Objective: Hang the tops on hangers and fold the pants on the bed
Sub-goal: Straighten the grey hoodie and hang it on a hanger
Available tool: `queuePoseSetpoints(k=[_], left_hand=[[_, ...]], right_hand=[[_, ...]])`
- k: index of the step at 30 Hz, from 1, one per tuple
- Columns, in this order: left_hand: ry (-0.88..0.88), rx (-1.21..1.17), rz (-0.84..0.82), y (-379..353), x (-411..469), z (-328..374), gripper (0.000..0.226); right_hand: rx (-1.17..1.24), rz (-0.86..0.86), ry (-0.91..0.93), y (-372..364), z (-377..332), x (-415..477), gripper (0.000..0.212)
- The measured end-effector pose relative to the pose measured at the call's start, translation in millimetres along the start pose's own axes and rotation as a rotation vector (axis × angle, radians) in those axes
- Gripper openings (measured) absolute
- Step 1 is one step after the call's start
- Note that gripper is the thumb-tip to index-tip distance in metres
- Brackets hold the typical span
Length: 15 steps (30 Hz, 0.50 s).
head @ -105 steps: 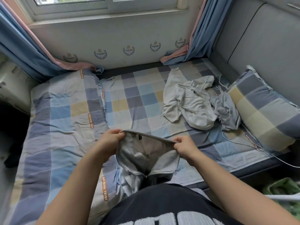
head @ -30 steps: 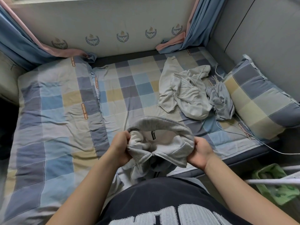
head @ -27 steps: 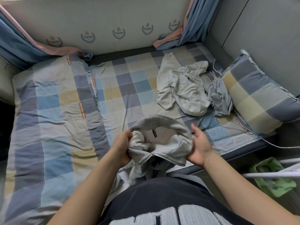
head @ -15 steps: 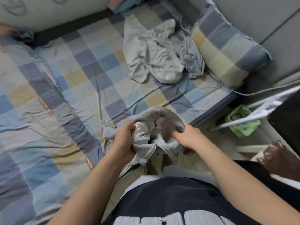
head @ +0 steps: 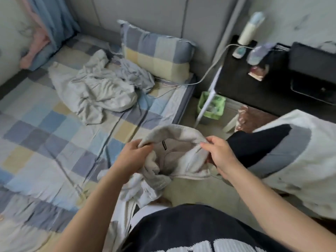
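I hold a light grey hooded top (head: 179, 153) bunched up above the bed's edge. My left hand (head: 133, 157) grips its left side with fingers curled round the fabric. My right hand (head: 218, 155) pinches the rim of the hood on the right. The top's lower part hangs down between my arms. Further back on the checked bed (head: 45, 139) lies a crumpled pale grey garment (head: 98, 90), and a darker grey-blue garment (head: 136, 75) lies against the pillow (head: 156, 53). No hanger shows clearly.
A white cable (head: 209, 70) runs from the bed to a dark bedside cabinet (head: 254, 91) with bottles on it. A green bin (head: 211, 106) and a white rod (head: 209, 99) stand on the floor. White, grey and black clothing (head: 298, 157) hangs at right.
My view has swung right, away from the window toward the cabinet and floor. Both hands have kept the grey top and carried it right, past the bed's edge; my right hand regripped the hood rim.
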State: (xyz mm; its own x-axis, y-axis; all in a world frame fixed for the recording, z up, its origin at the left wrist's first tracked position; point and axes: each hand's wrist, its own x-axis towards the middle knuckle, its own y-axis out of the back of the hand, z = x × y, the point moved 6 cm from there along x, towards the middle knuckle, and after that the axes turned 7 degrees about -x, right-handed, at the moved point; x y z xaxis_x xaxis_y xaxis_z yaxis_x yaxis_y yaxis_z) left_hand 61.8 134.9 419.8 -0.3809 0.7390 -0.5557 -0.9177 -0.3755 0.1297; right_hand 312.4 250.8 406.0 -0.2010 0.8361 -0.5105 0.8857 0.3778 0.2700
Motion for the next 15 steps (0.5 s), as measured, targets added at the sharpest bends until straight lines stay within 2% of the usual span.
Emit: queuePoseSetpoints(k=[2,4,6,9,12,15], left_hand=[[-0.086,0.203,-0.047,-31.4,-10.9,7.6,0.012],[-0.162,0.379,-0.085,-68.7,-29.4,11.4,0.021],[-0.234,0.456,-0.097,-104.6,-52.8,10.3,0.026],[-0.329,0.448,-0.076,-158.7,-94.2,4.3,0.031],[-0.323,0.274,-0.163,-219.4,-130.1,-1.2,0.026],[-0.354,0.209,-0.239,-281.2,-157.9,11.6,0.038]], right_hand=[[0.002,0.051,0.046,39.2,14.6,-33.5,0.012],[0.006,0.083,0.077,76.6,38.0,-74.9,0.012],[0.068,0.114,0.104,112.9,63.2,-118.5,0.011],[0.206,0.229,0.136,172.4,97.0,-180.6,0.009],[0.28,0.346,0.183,226.6,115.2,-229.7,0.007],[0.287,0.49,0.229,281.0,121.6,-270.6,0.008]])
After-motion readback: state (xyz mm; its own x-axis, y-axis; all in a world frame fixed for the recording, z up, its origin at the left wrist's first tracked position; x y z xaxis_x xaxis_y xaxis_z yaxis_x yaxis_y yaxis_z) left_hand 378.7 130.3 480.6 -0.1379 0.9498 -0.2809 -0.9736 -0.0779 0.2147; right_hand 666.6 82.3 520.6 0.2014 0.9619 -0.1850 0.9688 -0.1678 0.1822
